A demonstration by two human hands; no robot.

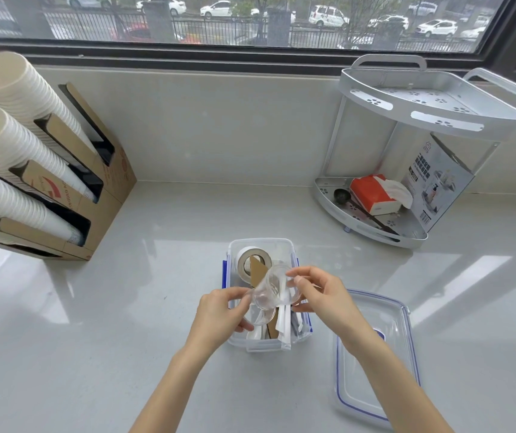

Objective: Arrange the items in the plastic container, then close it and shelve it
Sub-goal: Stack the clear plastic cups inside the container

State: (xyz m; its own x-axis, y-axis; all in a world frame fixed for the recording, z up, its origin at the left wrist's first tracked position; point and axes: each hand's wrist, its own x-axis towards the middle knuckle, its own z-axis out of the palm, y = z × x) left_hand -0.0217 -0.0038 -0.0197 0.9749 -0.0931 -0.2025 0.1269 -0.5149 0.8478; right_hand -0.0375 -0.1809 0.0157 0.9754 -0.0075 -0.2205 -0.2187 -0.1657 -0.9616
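Note:
A clear plastic container (261, 244) with blue side clips stands open on the grey counter in front of me. Inside it lie a roll of tape (245, 260), a brown cardboard piece (258, 271) and white wrapped utensils (284, 328). Above the container I hold small clear plastic cups (269, 293) tilted on their side. My left hand (222, 317) grips them at the base end and my right hand (320, 296) pinches the rim end. The container's clear lid (375, 354) with blue trim lies flat on the counter to the right.
A white two-tier corner shelf (431, 110) stands at the back right, with a tissue pack (375, 193), a dark scoop and a printed card on its lower tier. A cardboard dispenser (94, 182) with stacked paper cups stands at the left. A window runs along the back.

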